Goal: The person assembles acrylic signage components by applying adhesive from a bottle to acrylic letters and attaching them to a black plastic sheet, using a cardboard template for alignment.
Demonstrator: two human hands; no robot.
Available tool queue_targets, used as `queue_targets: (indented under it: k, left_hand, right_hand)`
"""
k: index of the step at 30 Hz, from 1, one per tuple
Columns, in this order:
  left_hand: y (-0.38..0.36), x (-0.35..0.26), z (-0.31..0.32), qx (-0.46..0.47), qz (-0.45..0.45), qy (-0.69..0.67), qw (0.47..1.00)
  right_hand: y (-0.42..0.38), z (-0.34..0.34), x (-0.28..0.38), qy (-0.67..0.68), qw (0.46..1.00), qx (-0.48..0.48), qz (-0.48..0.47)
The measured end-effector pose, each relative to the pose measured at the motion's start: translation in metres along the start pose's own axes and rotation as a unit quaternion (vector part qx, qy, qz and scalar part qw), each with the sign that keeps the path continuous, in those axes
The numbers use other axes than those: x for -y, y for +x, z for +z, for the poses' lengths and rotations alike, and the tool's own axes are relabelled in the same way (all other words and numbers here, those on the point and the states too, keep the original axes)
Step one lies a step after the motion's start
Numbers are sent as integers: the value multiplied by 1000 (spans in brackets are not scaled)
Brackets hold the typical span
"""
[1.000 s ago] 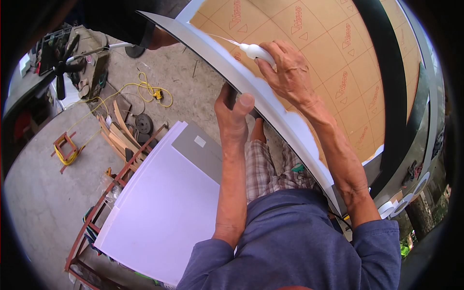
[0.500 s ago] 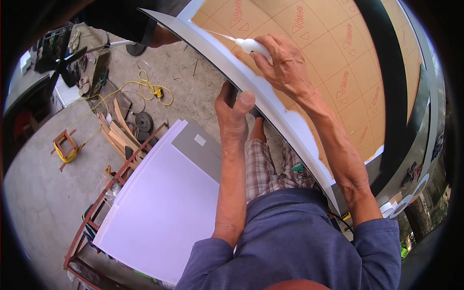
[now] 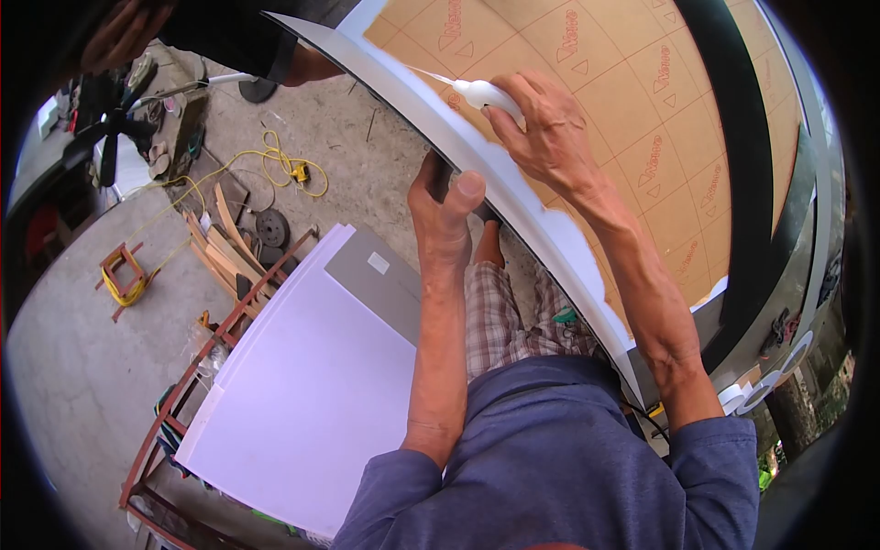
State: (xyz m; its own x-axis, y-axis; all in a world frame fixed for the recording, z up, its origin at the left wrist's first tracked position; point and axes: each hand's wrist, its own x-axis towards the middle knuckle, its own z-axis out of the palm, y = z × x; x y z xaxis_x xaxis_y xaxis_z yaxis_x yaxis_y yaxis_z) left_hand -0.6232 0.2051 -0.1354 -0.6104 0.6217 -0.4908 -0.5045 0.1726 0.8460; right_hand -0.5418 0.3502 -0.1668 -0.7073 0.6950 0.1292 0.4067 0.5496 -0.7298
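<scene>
Just past 12 o'clock from the middle of the view, over the brown sheet (image 3: 610,101), is a white bottle (image 3: 481,95), gripped by the right hand (image 3: 550,133) between thumb and bent fingers. Its thin nozzle points towards 10 o'clock, at the sheet's near border. Close to the centre, at 12 o'clock, the left hand (image 3: 444,215) is at the rim of the grey strip (image 3: 385,84), thumb up; some fingers are hidden, so I cannot tell whether they grip.

A white layer (image 3: 573,247) shows between sheet and strip. The right forearm (image 3: 642,284) crosses the sheet towards 4 o'clock and covers part of it. A black band (image 3: 744,137) curves over the sheet at 2 o'clock, and white rings (image 3: 731,398) sit near 4 o'clock.

Between 7 and 8 o'clock is a white panel (image 3: 293,394), partly hidden by the left forearm (image 3: 442,348); a red frame (image 3: 149,451) runs along its far side. Wood strips (image 3: 226,261) lie at 9 o'clock, just beside a dark disc (image 3: 272,229), with a cord reel (image 3: 119,275) farther out. A yellow cord (image 3: 301,172) loops over the floor (image 3: 344,137) at 10 o'clock, a black fan (image 3: 112,137) well beyond it. Another person's arm (image 3: 312,69) reaches behind the strip's end at 11 o'clock.
</scene>
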Motion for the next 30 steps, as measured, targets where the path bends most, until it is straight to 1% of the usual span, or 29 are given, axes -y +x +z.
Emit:
queue_targets:
  k: [30]
  left_hand:
    - [0,0,2,-2,15,33,999]
  right_hand:
    - [-41,-34,-1,14,998,46,32]
